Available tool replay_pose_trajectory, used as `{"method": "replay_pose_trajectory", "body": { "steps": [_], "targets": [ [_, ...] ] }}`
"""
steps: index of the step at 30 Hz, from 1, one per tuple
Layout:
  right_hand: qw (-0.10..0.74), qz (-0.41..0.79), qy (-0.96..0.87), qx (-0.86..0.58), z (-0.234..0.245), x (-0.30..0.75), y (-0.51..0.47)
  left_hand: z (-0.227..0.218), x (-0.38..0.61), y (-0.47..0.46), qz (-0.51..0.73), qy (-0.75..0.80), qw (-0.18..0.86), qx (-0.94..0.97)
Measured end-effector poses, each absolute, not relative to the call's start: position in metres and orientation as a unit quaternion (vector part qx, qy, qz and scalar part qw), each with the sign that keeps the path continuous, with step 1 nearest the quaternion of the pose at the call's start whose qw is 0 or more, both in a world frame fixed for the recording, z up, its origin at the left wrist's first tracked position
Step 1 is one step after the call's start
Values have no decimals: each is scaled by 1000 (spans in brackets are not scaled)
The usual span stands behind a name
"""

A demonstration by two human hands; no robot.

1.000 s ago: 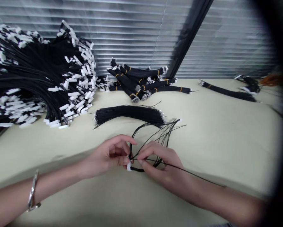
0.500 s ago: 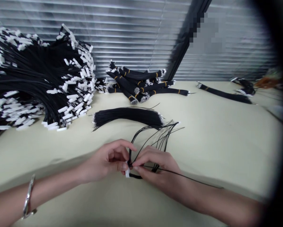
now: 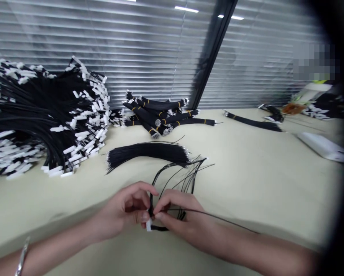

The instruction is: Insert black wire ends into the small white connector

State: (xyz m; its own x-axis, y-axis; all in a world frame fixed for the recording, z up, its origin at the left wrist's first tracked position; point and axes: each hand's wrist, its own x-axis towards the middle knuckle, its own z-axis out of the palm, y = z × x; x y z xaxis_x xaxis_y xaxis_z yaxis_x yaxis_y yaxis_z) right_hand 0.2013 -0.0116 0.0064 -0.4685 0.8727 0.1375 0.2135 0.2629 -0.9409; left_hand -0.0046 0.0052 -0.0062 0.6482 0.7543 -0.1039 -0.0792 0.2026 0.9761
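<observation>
My left hand pinches a small white plug; my right hand grips one thin black wire at the plug's mouth. Both grips are closed, fingertips almost touching. The wires loop up beyond my fingers; they look light, limp and springy, best held close to the tip, and the plug seems slippery and tiny. Past the grip lies a loose bundle on the pale worktop, then tied bundles, a big finished heap to the left, and window blinds behind.
</observation>
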Motion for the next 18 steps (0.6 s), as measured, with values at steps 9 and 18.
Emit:
{"method": "replay_pose_trajectory", "body": {
  "steps": [9, 18],
  "targets": [
    [491, 608, -422, -458, 17, 239, 44, -5, -4, 5, 271, 299, 730, 552],
    [649, 385, -403, -518, 26, 281, 79, -7, -3, 4, 276, 313, 700, 580]
  ]
}}
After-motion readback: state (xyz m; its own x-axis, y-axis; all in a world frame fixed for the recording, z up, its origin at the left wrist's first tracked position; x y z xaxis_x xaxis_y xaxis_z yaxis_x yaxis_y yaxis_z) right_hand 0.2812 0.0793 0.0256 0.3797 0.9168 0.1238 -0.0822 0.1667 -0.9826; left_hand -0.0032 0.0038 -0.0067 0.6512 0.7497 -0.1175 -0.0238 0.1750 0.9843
